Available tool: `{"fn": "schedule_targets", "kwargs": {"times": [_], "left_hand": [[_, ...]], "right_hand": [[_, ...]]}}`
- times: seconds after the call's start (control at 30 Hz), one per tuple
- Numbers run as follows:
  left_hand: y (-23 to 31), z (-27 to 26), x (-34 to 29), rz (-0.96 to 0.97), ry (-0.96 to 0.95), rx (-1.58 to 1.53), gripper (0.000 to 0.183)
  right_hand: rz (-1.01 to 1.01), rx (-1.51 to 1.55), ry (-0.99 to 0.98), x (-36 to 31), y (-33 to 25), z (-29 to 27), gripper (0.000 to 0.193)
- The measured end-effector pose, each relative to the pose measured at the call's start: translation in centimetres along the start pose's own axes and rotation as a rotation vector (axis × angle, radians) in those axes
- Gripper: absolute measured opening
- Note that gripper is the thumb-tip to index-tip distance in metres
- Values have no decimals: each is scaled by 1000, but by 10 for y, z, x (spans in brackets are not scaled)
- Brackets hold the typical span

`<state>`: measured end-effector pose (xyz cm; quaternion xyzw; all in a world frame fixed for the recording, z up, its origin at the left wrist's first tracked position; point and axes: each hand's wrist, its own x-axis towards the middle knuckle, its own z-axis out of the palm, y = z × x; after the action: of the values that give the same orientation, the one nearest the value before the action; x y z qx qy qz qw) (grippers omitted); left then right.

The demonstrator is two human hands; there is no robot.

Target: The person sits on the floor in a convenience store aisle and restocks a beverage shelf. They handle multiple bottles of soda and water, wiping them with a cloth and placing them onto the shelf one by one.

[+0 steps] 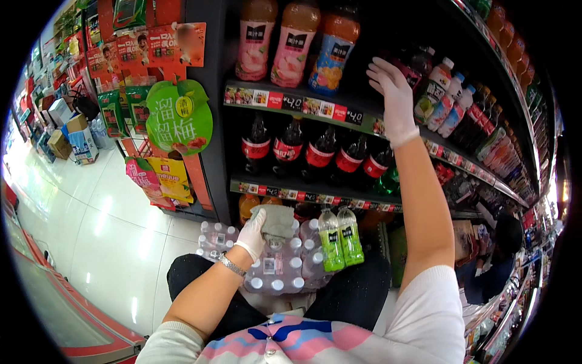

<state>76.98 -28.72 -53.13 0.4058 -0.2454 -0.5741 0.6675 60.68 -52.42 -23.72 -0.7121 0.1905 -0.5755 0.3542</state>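
My left hand (254, 232), in a white glove, is closed on a folded grey cloth (277, 221) above shrink-wrapped packs of clear bottles (276, 267). My right hand (391, 91), also gloved, reaches up to the upper shelf with fingers stretched out and nothing seen in it. It is between a blue-labelled bottle of orange drink (332, 57) and a dark bottle (419, 59). Two pink-labelled juice bottles (294, 48) stand further left. Below the shelf edge is a row of dark cola bottles (318, 151) with red labels. Two green-labelled bottles (341, 239) stand by my right knee.
A rack of snack bags (173, 179) with a green fruit-shaped sign (177, 115) adjoins the shelves on the left. More bottles (445, 97) fill the shelf at right. Another person (500, 255) is low at the far right. A red-edged cabinet (66, 315) stands lower left.
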Motion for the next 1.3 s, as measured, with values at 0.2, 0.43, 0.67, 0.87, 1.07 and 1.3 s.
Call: {"fn": "schedule_targets", "kwargs": {"times": [0.2, 0.43, 0.67, 0.87, 1.07, 1.3], "left_hand": [[0, 8, 3, -150, -4, -265, 45], [-13, 5, 4, -137, 108, -249, 44], [7, 23, -18, -179, 452, -237, 46], [-22, -2, -8, 105, 288, 95, 44], [-30, -2, 2, 41, 219, 33, 44], [-49, -8, 6, 128, 155, 142, 43]], "right_hand": [[-171, -371, -168, -179, 1, -7, 28], [52, -470, 21, -305, 53, -24, 22], [215, -806, 117, -345, 74, -66, 33], [491, -848, 88, -363, 91, -84, 51], [688, -992, -69, -359, 82, -67, 71], [717, -744, -12, -361, 92, -77, 58]]}}
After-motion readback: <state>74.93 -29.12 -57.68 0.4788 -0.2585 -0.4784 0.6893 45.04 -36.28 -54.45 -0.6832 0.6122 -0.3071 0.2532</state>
